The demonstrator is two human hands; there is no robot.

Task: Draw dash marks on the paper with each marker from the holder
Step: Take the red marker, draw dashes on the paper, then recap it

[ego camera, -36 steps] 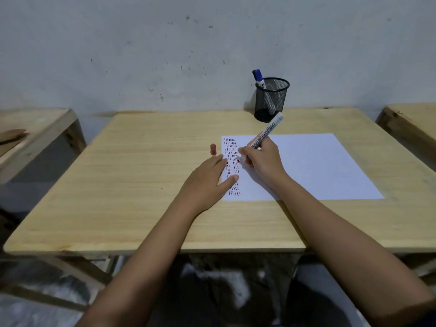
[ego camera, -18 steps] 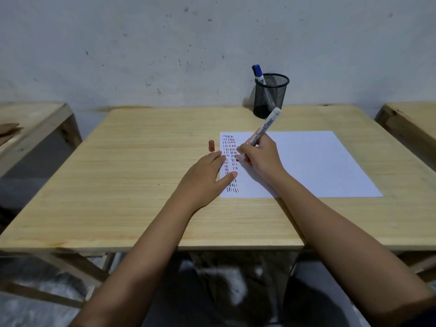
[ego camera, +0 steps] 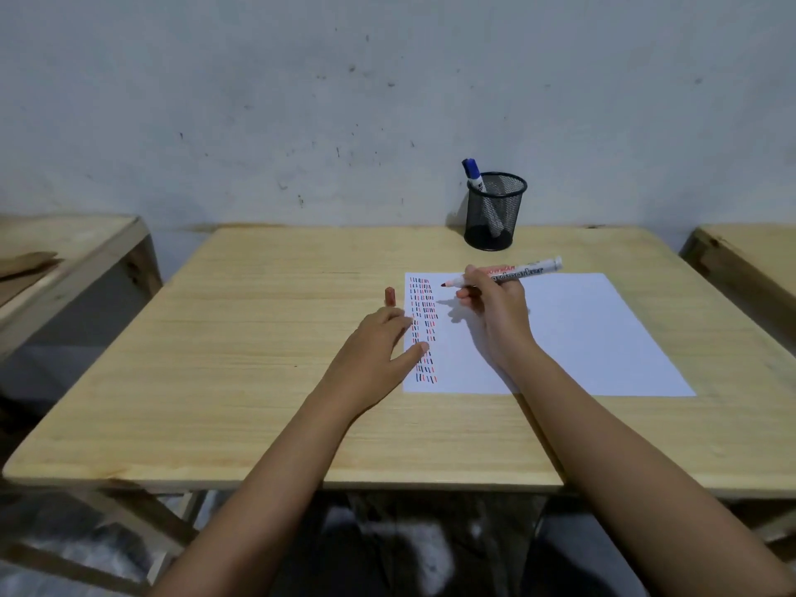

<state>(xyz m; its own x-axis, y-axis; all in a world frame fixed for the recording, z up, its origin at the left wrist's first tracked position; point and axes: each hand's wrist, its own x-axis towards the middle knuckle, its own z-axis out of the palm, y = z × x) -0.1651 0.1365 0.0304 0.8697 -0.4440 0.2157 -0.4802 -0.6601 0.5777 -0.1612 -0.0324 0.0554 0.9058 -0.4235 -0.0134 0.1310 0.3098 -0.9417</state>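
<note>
A white sheet of paper (ego camera: 568, 333) lies on the wooden table (ego camera: 258, 359), with columns of red and dark dash marks (ego camera: 424, 329) along its left edge. My right hand (ego camera: 495, 312) holds a red marker (ego camera: 512, 273) uncapped, nearly level, its tip lifted above the paper and pointing left. My left hand (ego camera: 379, 346) rests flat on the table, fingertips on the paper's left edge. The marker's red cap (ego camera: 390, 296) stands upright just left of the paper. A black mesh holder (ego camera: 495, 211) at the back holds a blue-capped marker (ego camera: 474, 174).
A grey wall rises right behind the table. Other wooden tables stand at the far left (ego camera: 64, 260) and far right (ego camera: 749, 269). The right part of the paper bears no marks.
My right hand has lifted the marker off the dash columns and turned it from steep to nearly level, moving up and right. My left hand has slid slightly left, off most of the marks.
</note>
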